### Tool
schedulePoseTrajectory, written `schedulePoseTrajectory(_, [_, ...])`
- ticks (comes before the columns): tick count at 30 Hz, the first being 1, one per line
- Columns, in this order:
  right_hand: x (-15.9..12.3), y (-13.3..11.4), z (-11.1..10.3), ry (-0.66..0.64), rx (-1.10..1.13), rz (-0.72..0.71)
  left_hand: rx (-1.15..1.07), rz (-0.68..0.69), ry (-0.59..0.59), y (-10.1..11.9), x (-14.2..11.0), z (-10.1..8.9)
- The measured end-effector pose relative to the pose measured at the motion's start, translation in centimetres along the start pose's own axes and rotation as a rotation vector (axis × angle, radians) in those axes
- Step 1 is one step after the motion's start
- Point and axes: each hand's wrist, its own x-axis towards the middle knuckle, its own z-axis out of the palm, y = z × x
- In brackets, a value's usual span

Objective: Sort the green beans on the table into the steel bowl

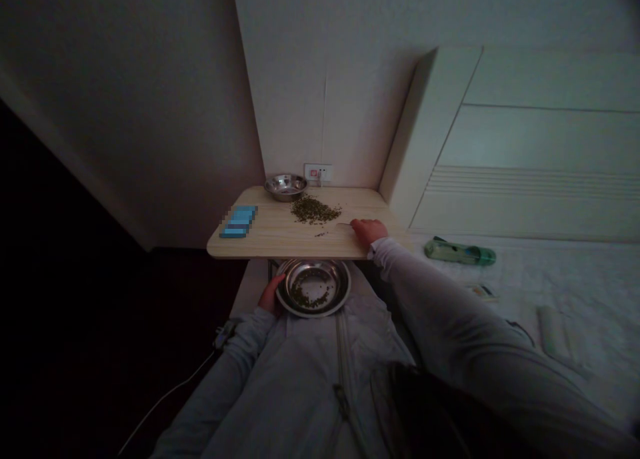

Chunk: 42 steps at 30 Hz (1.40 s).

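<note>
The largest thing by me is the bed with the quilted white cover (pixel 590 265) on my right; a translucent green bottle (pixel 461 252) lies on it. Before me stands a small pale wood-grained table (pixel 280 239) with rounded corners, its flat top giving room to spread loose stuff out. Just below its near edge, against my lap, is a round, wide-rimmed shiny steel bowl (pixel 346 285), probably tucked there to catch whatever comes over the edge; dark green granules lie in a broken ring inside. My left hand (pixel 271 295) grips its left side, thumb by the rim, the other fingers mostly hidden, presumably to steady it. A similar, smaller-looking steel bowl (pixel 286 188) sits at the back, touching the loose, grainy heap of dark green granules (pixel 314 211) on the table. My right hand (pixel 369 232) rests near the right end, fingertips pinched together on a thin, straight sliver (pixel 344 224) pointing towards the heap; it is too dim to tell what it is made of. A few stray dark bits (pixel 321 234) lie just beyond its tip.
</note>
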Motion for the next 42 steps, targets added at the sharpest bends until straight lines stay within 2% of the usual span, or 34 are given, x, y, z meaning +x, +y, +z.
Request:
schedulePoseTrajectory(4, [0.9,0.4,1.1,0.026,0.167,0.109,0.003,-0.042,-0.018,0.1,-0.2,0.1])
schedulePoseTrajectory(7, [1.4,0.2,2.2,0.097,0.379,0.183,-0.002,-0.032,-0.020,0.1,-0.3,0.2])
schedulePoseTrajectory(10, [1.9,-0.9,3.3,0.202,0.634,0.229,0.001,-0.029,-0.026,0.0,-0.1,0.0])
schedulePoseTrajectory(14, [2.6,-2.8,4.1,0.239,0.855,0.270,0.022,-0.007,0.017,-0.1,0.3,-0.4])
schedulePoseTrajectory(19, [3.1,-4.1,4.1,0.235,0.885,0.285,0.025,-0.004,0.005,-0.2,0.3,-0.4])
schedulePoseTrajectory(29, [2.8,-5.3,3.4,0.175,0.900,0.214,0.013,-0.052,0.000,0.1,-0.1,-0.1])
schedulePoseTrajectory(42, [2.1,-6.1,3.4,0.144,0.948,0.088,0.015,-0.032,0.027,0.1,-0.1,0.0])
